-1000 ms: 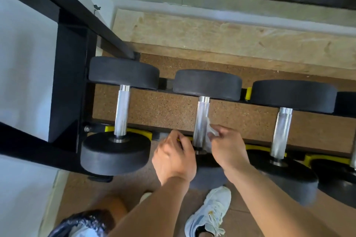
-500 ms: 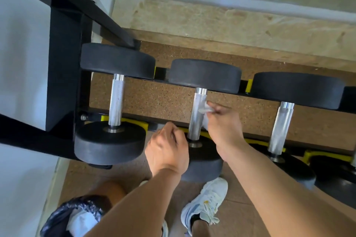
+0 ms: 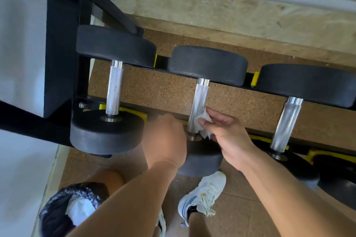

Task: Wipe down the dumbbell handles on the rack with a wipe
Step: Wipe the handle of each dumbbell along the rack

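Three black dumbbells with knurled steel handles lie side by side on the black and yellow rack (image 3: pixel 61 75). My right hand (image 3: pixel 227 136) presses a crumpled white wipe (image 3: pixel 202 121) against the lower right side of the middle handle (image 3: pixel 199 102). My left hand (image 3: pixel 165 138) is closed in a loose fist just left of that handle, over the near weight head (image 3: pixel 200 161); it is blurred and I cannot tell whether it grips anything. The left handle (image 3: pixel 114 88) and the right handle (image 3: pixel 287 123) are untouched.
A bin lined with a black bag (image 3: pixel 57 211) holding white crumpled paper stands at the bottom left by my knee. My white shoe (image 3: pixel 200 196) is on the brown floor below the rack. A white wall is at the left; more dumbbell heads (image 3: pixel 339 188) sit at the right.
My right hand slid the wipe up the middle handle, then back down toward its near end. The left hand stayed beside the handle. The camera view shifted slightly.
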The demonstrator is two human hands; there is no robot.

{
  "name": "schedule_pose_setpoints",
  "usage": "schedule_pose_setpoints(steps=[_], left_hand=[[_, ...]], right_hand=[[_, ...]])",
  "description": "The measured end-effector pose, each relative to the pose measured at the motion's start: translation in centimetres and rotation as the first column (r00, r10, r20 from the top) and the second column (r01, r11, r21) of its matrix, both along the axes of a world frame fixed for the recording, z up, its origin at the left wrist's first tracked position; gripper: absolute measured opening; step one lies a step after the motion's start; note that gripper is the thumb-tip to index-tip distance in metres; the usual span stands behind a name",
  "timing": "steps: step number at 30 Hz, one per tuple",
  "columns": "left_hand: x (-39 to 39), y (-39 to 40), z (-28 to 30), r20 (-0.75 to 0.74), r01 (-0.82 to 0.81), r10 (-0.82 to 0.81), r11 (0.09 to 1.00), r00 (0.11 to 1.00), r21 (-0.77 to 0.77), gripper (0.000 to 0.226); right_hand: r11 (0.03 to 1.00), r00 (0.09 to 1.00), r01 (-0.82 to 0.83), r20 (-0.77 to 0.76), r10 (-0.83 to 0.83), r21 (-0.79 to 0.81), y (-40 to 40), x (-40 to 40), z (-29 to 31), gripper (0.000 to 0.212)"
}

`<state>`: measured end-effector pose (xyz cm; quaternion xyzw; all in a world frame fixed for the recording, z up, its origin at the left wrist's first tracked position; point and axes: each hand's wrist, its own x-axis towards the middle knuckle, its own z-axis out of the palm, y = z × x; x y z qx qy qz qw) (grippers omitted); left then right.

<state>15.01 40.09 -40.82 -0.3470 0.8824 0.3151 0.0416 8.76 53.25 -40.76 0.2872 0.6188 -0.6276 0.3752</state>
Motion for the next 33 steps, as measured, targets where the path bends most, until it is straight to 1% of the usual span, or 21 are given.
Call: schedule_pose_setpoints(steps=[3,5,6,9,10,12,14,16,17,18,19,21,22,23,24,26,28,30,31,32,33], left_hand=[[-0.1,0.0,0.0,0.01,0.005,-0.005,1.0,1.0,0.008,0.03],[-0.1,0.0,0.0,0.015,0.004,-0.004,1.0,1.0,0.011,0.03],[0.0,0.0,0.0,0.014,0.002,-0.002,1.0,1.0,0.016,0.03],[-0.1,0.0,-0.1,0.0,0.005,-0.005,1.0,1.0,0.026,0.031],[-0.2,0.0,0.0,0.001,0.005,-0.005,1.0,1.0,0.024,0.032],[-0.2,0.0,0.0,0.008,0.001,-0.002,1.0,1.0,0.02,0.034],[0.0,0.0,-0.1,-0.001,0.003,-0.003,1.0,1.0,0.016,0.034],[0.0,0.0,0.0,-0.002,0.005,-0.005,1.0,1.0,0.015,0.035],[0.0,0.0,0.0,0.001,0.006,-0.006,1.0,1.0,0.018,0.036],[0.0,0.0,0.0,0.003,0.007,-0.007,1.0,1.0,0.02,0.036],[0.0,0.0,0.1,0.006,0.009,-0.01,1.0,1.0,0.021,0.036],[0.0,0.0,0.1,0.022,0.006,-0.007,0.999,1.0,0.033,0.033],[-0.1,0.0,0.0,0.033,-0.002,0.0,0.999,0.999,0.047,0.03],[-0.1,0.0,0.1,0.044,-0.01,0.007,0.998,0.999,0.061,0.028],[-0.2,0.0,0.1,0.049,-0.014,0.011,0.998,0.999,0.067,0.025],[-0.1,-0.1,0.1,0.041,-0.013,0.01,0.998,0.999,0.057,0.023],[-0.1,0.0,0.2,0.024,-0.01,0.009,0.998,1.0,0.054,0.023],[-0.1,-0.1,0.1,0.009,-0.019,0.018,0.998,1.0,0.052,0.024],[-0.1,0.0,0.1,0.004,-0.023,0.022,0.998,1.0,0.05,0.026],[0.0,0.0,0.1,0.001,-0.025,0.025,0.998,1.0,0.049,0.028],[0.0,0.0,0.2,0.0,-0.028,0.028,0.998,1.0,0.051,0.031]], right_hand=[[0.978,0.989,-0.136,-0.036,0.143,0.155,-0.1,-0.2,-0.2,0.049],[0.949,0.979,-0.177,-0.056,0.198,0.259,-0.4,-1.2,0.0,0.04],[0.945,0.982,-0.132,-0.092,0.166,0.3,-0.6,-2.0,0.4,0.033],[0.933,0.961,0.238,-0.205,-0.186,0.271,-2.1,-4.4,1.4,0.022],[0.916,0.942,0.293,-0.247,-0.227,0.274,-2.8,-4.4,1.5,0.02],[0.913,0.947,0.199,-0.311,-0.085,0.356,-3.5,-3.0,1.5,0.024],[0.884,0.934,-0.023,-0.305,0.185,0.466,-2.9,-0.3,1.4,0.024],[0.727,0.835,-0.338,-0.166,0.525,0.598,-1.8,1.6,1.4,0.02],[0.69,0.818,-0.383,-0.121,0.563,0.615,-1.4,1.5,1.4,0.018],[0.715,0.846,-0.36,-0.113,0.521,0.599,-1.3,0.8,1.2,0.016],[0.783,0.904,-0.279,-0.124,0.41,0.555,-1.5,-0.3,1.5,0.016],[0.893,0.986,0.018,-0.159,0.06,0.449,-2.5,-2.5,1.9,0.017],[0.9,0.973,0.167,-0.212,-0.086,0.403,-3.0,-3.5,2.0,0.016],[0.889,0.95,0.244,-0.28,-0.139,0.387,-3.4,-3.9,2.1,0.018],[0.877,0.937,0.23,-0.339,-0.082,0.422,-3.7,-3.6,2.1,0.022],[0.844,0.914,0.069,-0.372,0.159,0.532,-3.5,-1.7,2.4,0.018],[0.779,0.852,-0.178,-0.302,0.427,0.601,-2.1,0.6,2.6,0.021],[0.666,0.768,-0.427,-0.144,0.625,0.612,-0.8,1.7,2.4,0.022],[0.639,0.757,-0.475,-0.09,0.647,0.605,-0.4,1.4,2.2,0.022],[0.667,0.789,-0.462,-0.072,0.61,0.584,-0.2,0.7,1.9,0.023],[0.758,0.87,-0.378,-0.076,0.488,0.532,-0.4,-0.3,1.6,0.021]])
